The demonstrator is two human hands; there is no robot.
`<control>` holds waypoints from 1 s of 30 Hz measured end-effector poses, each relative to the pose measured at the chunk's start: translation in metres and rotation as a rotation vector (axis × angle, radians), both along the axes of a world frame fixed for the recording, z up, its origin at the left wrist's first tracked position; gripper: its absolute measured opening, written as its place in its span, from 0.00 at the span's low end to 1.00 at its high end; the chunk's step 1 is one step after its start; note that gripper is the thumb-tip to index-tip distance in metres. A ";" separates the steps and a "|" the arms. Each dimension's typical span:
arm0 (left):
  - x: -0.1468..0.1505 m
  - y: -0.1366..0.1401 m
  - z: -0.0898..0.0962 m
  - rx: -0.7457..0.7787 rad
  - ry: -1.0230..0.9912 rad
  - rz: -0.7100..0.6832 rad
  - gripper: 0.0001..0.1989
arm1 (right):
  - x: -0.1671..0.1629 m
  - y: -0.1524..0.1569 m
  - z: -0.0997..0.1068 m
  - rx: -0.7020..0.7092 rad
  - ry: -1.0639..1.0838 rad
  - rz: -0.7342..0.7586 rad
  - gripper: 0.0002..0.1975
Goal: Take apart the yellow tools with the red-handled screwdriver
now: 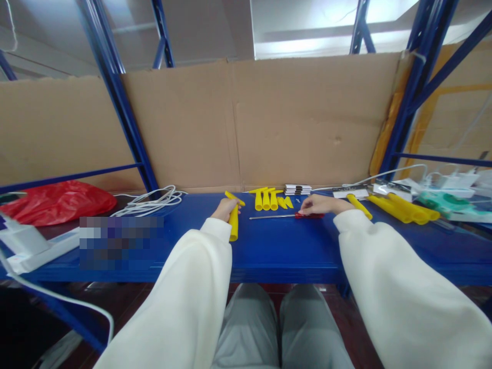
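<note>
My left hand (225, 209) is wrapped round a yellow plastic tube (233, 228). A flat pointed yellow piece (235, 198) crosses the tube's upper end. With fingertips pinched together, my right hand (315, 204) is at the screwdriver, just above its red handle (310, 216); what the fingertips hold, if anything, is too small to make out. The screwdriver's thin metal shaft (271, 217) lies pointing left. Behind it are several yellow tubes with crosspieces (266, 201), two small yellow pointed pieces (285, 203) and tiny metal bits (298, 201).
Stacked white-and-black packs (297, 189) stand against the cardboard wall (307, 123). More yellow tubes (403, 209) lie right, by a green-and-white bag (442, 202). Left are a red bag (61, 202), coiled white cable (151, 201) and a power strip (46, 252). Blue posts (128, 113) frame the bench.
</note>
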State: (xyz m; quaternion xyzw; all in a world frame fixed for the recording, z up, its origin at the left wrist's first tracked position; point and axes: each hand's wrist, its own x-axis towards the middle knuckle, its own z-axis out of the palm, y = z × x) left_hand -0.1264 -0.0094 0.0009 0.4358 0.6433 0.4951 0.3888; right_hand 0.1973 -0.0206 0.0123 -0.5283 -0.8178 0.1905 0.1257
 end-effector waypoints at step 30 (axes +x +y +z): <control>0.005 -0.009 -0.001 0.132 0.472 0.060 0.18 | -0.009 0.007 -0.015 0.134 0.006 0.114 0.15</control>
